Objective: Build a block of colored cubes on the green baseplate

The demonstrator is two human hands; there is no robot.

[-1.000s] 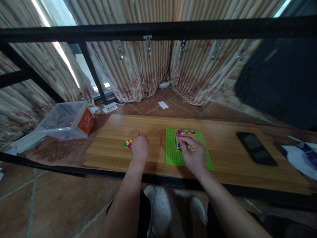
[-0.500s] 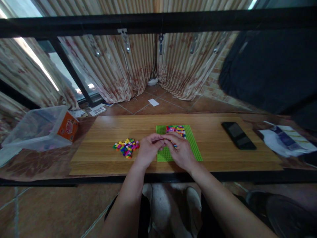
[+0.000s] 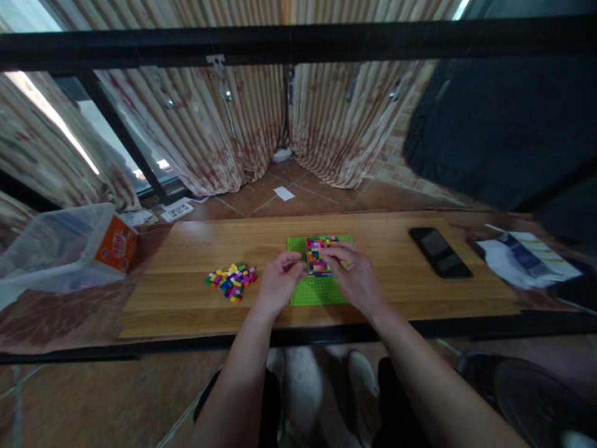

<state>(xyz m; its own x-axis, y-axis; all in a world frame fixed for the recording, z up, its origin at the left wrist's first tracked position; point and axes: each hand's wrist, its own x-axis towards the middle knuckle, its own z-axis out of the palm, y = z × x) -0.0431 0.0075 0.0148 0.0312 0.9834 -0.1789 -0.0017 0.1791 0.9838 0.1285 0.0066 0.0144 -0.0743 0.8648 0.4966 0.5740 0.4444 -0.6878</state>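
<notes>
A green studded baseplate (image 3: 321, 295) lies on the wooden board, carrying a block of small multicoloured toy bricks (image 3: 317, 255). My left hand (image 3: 278, 283) is at the plate's left edge, thumb and fingertips drawn together beside the bricks. Whatever its fingertips hold, if anything, is too small to make out. Over the right part of the brick block, my right hand (image 3: 357, 277) has its fingers bent in a pinch and hides some of the bricks. Its fingertips also show no clear object. Left of my hands is a loose pile of small bricks (image 3: 232, 281).
A black phone (image 3: 439, 252) lies on the right of the wooden board (image 3: 186, 249). Beyond its left end stands a clear plastic box (image 3: 60, 249) with an orange label. Papers and a packet (image 3: 529, 258) rest past the right end.
My hands were together over the plate and have moved apart. The right one is now over the brick block, the left at the plate's edge. The view has shifted slightly.
</notes>
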